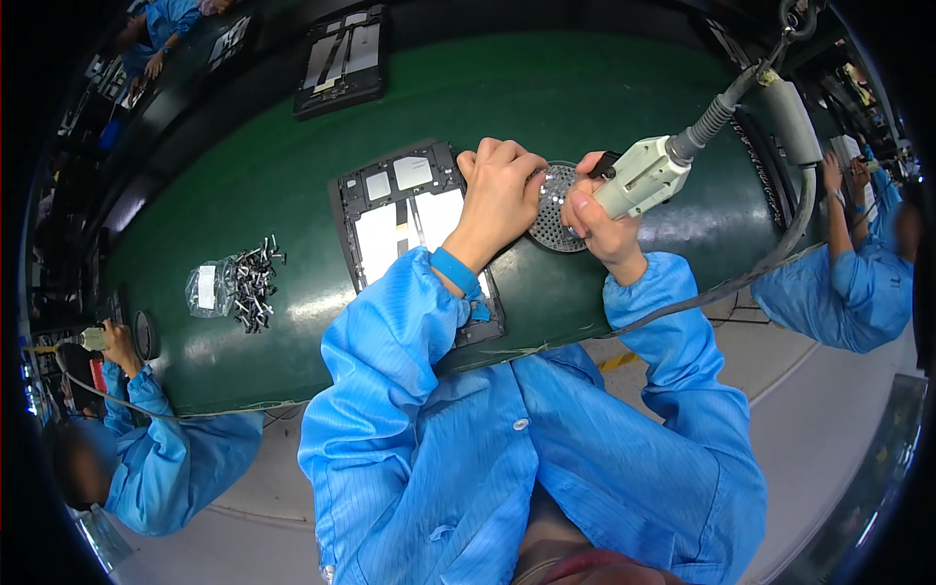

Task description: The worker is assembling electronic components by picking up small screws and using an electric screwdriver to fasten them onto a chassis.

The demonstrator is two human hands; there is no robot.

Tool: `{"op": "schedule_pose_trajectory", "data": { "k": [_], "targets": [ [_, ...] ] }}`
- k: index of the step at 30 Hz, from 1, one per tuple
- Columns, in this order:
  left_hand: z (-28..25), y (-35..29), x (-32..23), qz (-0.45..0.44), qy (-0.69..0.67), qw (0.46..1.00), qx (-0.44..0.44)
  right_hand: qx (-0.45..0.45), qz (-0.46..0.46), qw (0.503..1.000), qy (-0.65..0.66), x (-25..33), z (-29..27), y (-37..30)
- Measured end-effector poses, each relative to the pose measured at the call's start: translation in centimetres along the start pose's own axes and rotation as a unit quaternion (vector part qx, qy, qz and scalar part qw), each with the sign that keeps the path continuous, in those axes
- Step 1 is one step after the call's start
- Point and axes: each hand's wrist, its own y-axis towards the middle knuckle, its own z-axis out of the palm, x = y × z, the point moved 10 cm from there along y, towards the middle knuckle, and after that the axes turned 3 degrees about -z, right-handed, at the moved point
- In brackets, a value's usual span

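My right hand (pixel 606 226) is wrapped round a pale green electric screwdriver (pixel 648 177), which tilts with its cable end up to the right. Its tip is hidden by my fingers. Curled over the left rim of a round perforated metal screw tray (pixel 557 234) is my left hand (pixel 499 190); its fingertips are pressed together and I cannot make out what is in them. Small shiny bits lie on the tray between my hands. Under my left wrist, which wears a blue band (pixel 455 271), lies an opened black tablet-like device (pixel 390 219) with white panels, partly covered by my arm.
A loose heap of small dark parts (pixel 255 283) lies left on the green bench (pixel 302 185), beside a clear plastic bag (pixel 208 290). Another device (pixel 341 60) sits at the far side. The screwdriver's cable (pixel 717 300) sags along the right. Co-workers sit at both sides.
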Motion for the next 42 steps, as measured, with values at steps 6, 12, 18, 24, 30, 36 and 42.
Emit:
{"op": "schedule_pose_trajectory", "data": {
  "k": [6, 12, 18, 24, 30, 36, 42],
  "targets": [
    [0.0, 0.0, -0.1, 0.001, -0.014, 1.000, -0.001, -0.005, 0.003, 1.000, 0.002, 0.0, 0.1, 0.0],
    [0.2, -0.1, -0.3, -0.001, -0.025, 1.000, 0.001, 0.004, 0.008, 1.000, 0.005, -0.3, -0.2, -0.3],
    [0.2, -0.1, -0.4, 0.002, -0.029, 1.000, 0.004, 0.075, -0.019, 0.995, 0.056, -0.3, 0.7, -0.6],
    [0.2, -0.1, -0.1, 0.001, -0.026, 1.000, 0.009, -0.099, -0.038, 0.994, -0.037, 0.2, -0.7, -1.0],
    [0.6, 0.1, 0.4, -0.020, -0.045, 0.999, 0.007, 0.136, 0.040, 0.985, 0.094, -0.9, 1.5, 0.8],
    [0.4, 0.0, 0.4, -0.030, -0.052, 0.998, -0.003, -0.072, -0.088, 0.983, -0.142, 0.6, -0.4, -2.5],
    [0.1, 0.1, 0.7, -0.036, -0.069, 0.997, -0.010, 0.061, 0.030, 0.993, 0.095, -1.1, 0.1, -0.2]
  ]
}}
